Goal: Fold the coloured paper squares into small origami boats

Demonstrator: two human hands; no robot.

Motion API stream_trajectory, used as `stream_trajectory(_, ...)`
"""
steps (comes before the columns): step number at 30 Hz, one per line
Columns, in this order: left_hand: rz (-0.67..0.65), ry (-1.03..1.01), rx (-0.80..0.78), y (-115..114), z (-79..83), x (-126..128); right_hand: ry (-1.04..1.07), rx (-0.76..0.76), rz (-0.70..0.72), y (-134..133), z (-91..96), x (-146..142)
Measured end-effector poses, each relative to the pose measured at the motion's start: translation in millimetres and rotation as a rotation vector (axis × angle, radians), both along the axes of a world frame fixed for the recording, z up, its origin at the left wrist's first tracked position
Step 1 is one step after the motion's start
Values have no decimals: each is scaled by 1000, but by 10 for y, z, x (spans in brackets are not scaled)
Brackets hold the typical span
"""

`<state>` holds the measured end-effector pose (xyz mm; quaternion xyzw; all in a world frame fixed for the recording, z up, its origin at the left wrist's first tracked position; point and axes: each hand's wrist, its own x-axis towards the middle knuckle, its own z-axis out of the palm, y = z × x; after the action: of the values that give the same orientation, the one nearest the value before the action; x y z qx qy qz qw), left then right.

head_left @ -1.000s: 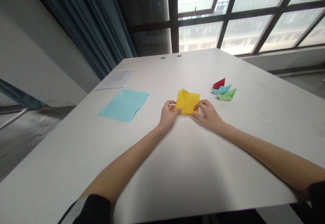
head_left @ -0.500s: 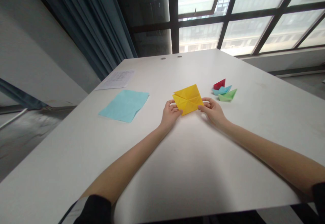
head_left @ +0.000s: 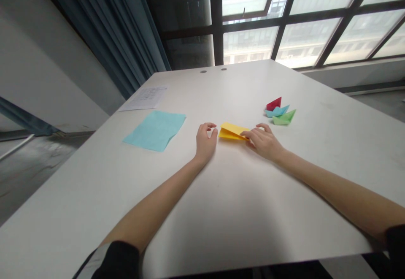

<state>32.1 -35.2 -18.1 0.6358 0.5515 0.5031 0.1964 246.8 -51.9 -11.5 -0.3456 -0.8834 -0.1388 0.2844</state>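
A folded piece of yellow paper (head_left: 232,131) lies low on the white table (head_left: 221,211), its layers parted at the left end. My right hand (head_left: 262,139) grips the paper's right end between thumb and fingers. Just left of the paper, my left hand (head_left: 206,139) rests on its side, fingers curved and thumb apart, with nothing in it and a small gap to the paper.
Light blue paper sheets (head_left: 155,130) lie to the left, a printed white sheet (head_left: 144,98) behind them. At the right stand small folded paper boats: red (head_left: 274,104), blue (head_left: 277,111) and green (head_left: 284,117). Windows and a blue curtain (head_left: 117,30) lie beyond the table.
My left hand has let go of the yellow paper and moved slightly left. The paper has gone from an opened square held up to a folded strip lower down, still in my right hand.
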Motion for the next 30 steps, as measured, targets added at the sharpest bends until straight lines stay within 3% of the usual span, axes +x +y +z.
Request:
stream_trajectory(5, -24, 233, 84, -38, 22, -4, -118, 3, 50, -55, 13, -75)
stream_trajectory(12, -15, 346, 72, -97, 63, 9, -115, -34, 89, -65, -15, -108)
stream_trajectory(19, -83, 590, 22, -124, 35, 25, -88, -262, 133, -84, -7, -133)
stream_trajectory(24, -76, 667, -20, -90, 0, -10, -15, -327, -43, 53, -43, -30)
stream_trajectory(30, -48, 690, -85, -54, -12, -29, 46, -287, -248, 207, -167, 121)
